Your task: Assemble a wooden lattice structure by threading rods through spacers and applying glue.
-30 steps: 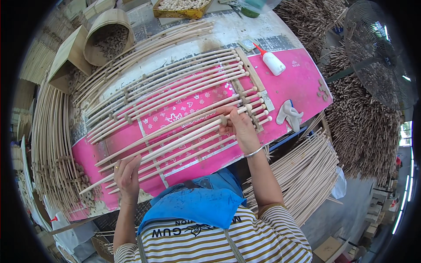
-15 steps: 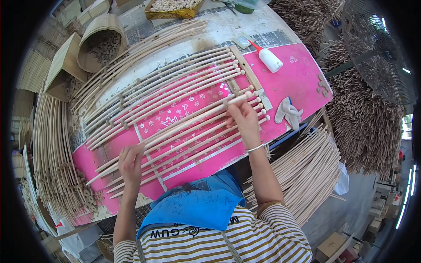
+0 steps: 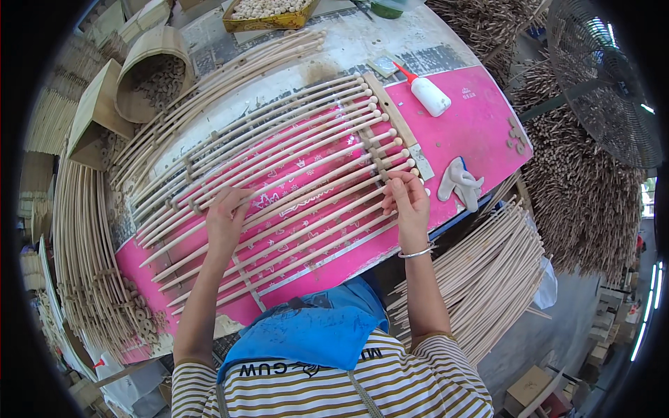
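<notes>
While the sticks (image 3: 322,187) lie in a row across the pink mat (image 3: 481,122), we take the wooden bar (image 3: 390,110) as our landmark: the row stretches leftward from it, ball ends (image 3: 392,132) close beside it and tapered tips well away.

Our left hand (image 3: 228,212) is over the sticks, well left of the bar, palm down with fingers partly curled toward the thumb; we cannot tell whether it grips a stick or only touches one. Our right hand (image 3: 406,202) is just beyond the bar's near end, among the nearest ball ends, thumb and fingertips drawn close together; whether something small sits between them, we cannot tell.

Judging by their slim, pale wood, we expect these sticks to be light and fairly stiff, with some spring along the length; the bend in them here is partly the lens. Bare wood should be dry rather than slippery, though the thin tips look the easiest part to snap. We would pinch the shaft just short of the ball and steady it mid-length, keeping pressure off the small rings (image 3: 194,206) on the shafts.

Right of the bar is a white bottle (image 3: 431,97) with a red nozzle; nearer us, just beside the bar, is a pale glove (image 3: 460,185).
</notes>
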